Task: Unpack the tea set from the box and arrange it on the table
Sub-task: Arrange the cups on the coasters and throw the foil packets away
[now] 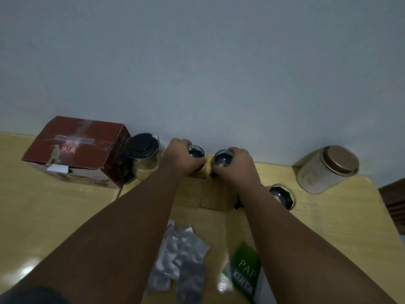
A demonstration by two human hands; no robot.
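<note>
My left hand (183,155) grips a small glass cup (195,151) at the far edge of the table, near the wall. My right hand (237,164) grips a second glass cup (222,157) just to the right of it. Both cups rest on pale wooden coasters (215,198) laid side by side. A third glass cup (282,196) with a dark base stands to the right of my right forearm. The glass teapot (144,157) with a black lid stands left of my left hand. Beside the teapot sits the dark red cardboard box (76,152).
A round cream tin (326,168) with a bronze lid lies tilted at the table's back right corner. Several silver foil sachets (182,257) and a green packet (245,270) lie near the front edge between my forearms. The wooden table (54,216) ends at the right.
</note>
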